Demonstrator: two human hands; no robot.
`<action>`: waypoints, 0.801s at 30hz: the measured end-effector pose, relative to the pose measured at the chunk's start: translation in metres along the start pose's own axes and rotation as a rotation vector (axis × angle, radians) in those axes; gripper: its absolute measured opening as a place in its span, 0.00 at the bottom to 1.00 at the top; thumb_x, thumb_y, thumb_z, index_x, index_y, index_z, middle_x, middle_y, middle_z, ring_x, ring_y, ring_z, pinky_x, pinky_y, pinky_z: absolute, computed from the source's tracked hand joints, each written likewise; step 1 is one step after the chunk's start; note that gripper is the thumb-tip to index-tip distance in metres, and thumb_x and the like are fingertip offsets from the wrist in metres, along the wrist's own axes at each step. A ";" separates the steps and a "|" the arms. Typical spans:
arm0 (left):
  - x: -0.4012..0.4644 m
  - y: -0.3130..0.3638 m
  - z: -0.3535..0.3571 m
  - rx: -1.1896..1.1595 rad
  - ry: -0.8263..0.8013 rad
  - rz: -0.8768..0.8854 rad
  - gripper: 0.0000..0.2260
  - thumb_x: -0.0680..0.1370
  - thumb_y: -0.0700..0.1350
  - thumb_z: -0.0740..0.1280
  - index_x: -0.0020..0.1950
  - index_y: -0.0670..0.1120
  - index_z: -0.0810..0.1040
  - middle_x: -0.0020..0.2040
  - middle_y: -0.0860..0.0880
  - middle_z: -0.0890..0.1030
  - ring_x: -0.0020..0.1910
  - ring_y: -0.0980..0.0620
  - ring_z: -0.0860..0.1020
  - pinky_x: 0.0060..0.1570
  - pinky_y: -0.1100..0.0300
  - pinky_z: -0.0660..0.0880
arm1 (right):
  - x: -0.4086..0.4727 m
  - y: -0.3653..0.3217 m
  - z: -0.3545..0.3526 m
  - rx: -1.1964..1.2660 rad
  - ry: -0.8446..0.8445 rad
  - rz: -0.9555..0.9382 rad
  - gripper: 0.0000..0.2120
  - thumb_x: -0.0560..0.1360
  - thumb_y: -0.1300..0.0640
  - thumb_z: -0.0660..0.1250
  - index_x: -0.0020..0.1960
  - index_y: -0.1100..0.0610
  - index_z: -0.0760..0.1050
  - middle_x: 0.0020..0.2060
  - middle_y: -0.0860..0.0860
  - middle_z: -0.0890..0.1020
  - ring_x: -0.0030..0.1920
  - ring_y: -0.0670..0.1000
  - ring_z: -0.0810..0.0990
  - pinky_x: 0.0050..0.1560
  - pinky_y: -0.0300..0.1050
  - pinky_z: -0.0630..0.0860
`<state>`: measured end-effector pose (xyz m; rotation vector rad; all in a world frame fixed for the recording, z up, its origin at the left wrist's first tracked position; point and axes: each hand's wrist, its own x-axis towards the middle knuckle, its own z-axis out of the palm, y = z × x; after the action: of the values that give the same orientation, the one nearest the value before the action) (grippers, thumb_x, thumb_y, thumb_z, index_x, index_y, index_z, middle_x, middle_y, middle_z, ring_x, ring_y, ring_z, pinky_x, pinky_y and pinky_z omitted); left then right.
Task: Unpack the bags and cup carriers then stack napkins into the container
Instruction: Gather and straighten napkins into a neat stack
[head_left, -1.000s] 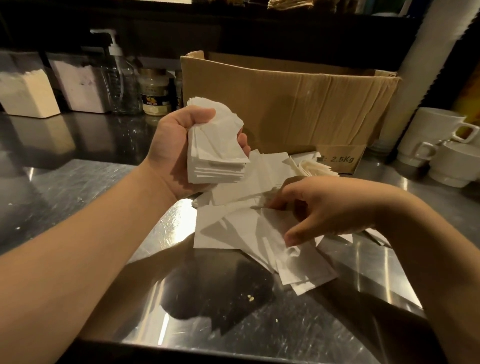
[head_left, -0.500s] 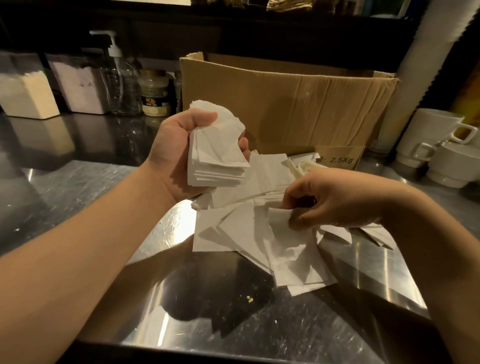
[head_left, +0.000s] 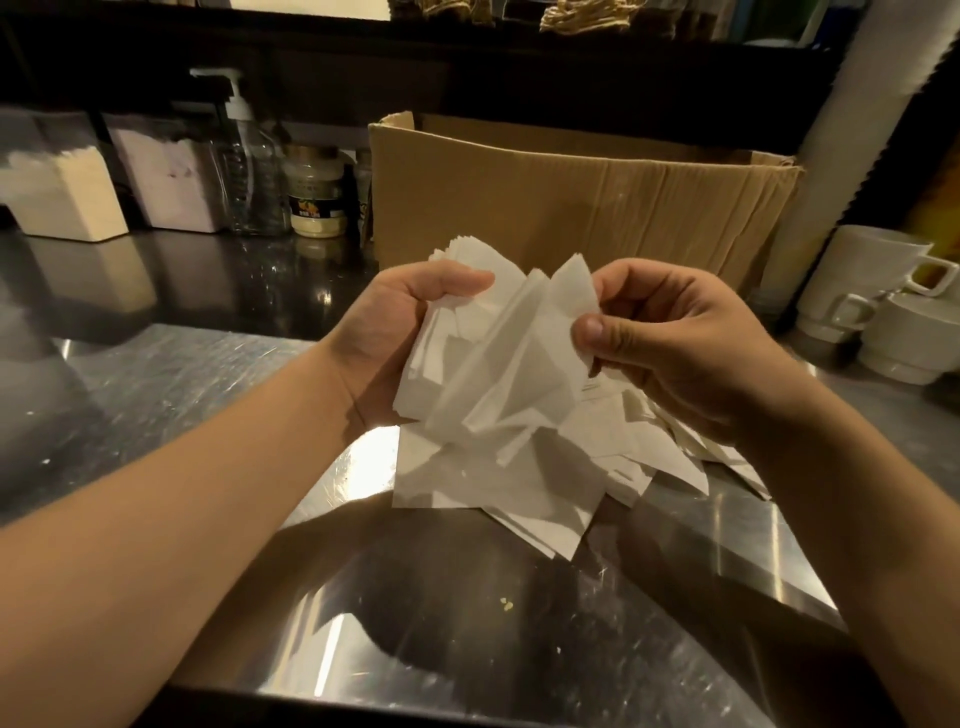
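My left hand grips a stack of white napkins above the steel counter. My right hand pinches a loose white napkin between thumb and fingers and holds it against the right side of that stack. Under both hands lies a scattered pile of napkins on the counter, spreading off to the right beneath my right wrist. Two clear containers of stacked napkins stand at the back left.
A large open cardboard box stands right behind the hands. A pump bottle and a jar sit left of it. Stacked white cups crowd the right edge beside a tall white roll. Steel counter stretches left and front.
My right hand lifted a napkin off the pile and carried it up to the stack in my left hand. The left hand dropped slightly towards the centre.
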<state>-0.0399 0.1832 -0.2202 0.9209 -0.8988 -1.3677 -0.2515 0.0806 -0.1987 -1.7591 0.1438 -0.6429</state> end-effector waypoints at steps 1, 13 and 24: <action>0.000 -0.001 0.000 0.000 -0.025 -0.005 0.17 0.70 0.49 0.69 0.55 0.43 0.84 0.48 0.45 0.85 0.46 0.45 0.84 0.53 0.48 0.79 | 0.000 0.001 0.002 -0.007 0.027 -0.015 0.07 0.65 0.54 0.76 0.43 0.50 0.85 0.45 0.55 0.86 0.45 0.57 0.83 0.45 0.45 0.82; 0.004 -0.013 0.007 -0.085 -0.230 -0.121 0.27 0.78 0.62 0.63 0.70 0.46 0.75 0.56 0.42 0.80 0.53 0.39 0.80 0.57 0.41 0.78 | 0.002 0.005 0.019 -0.163 0.276 -0.035 0.08 0.71 0.58 0.73 0.48 0.60 0.80 0.42 0.51 0.87 0.40 0.49 0.85 0.39 0.38 0.80; 0.006 -0.014 0.005 -0.104 -0.110 -0.061 0.19 0.73 0.53 0.70 0.60 0.44 0.84 0.52 0.44 0.83 0.49 0.43 0.82 0.56 0.47 0.77 | 0.000 -0.002 0.007 0.072 0.195 -0.040 0.06 0.74 0.59 0.65 0.41 0.51 0.79 0.43 0.49 0.81 0.44 0.50 0.81 0.45 0.46 0.77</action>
<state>-0.0502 0.1777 -0.2311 0.8057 -0.8796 -1.5147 -0.2489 0.0874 -0.1978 -1.6315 0.2176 -0.8387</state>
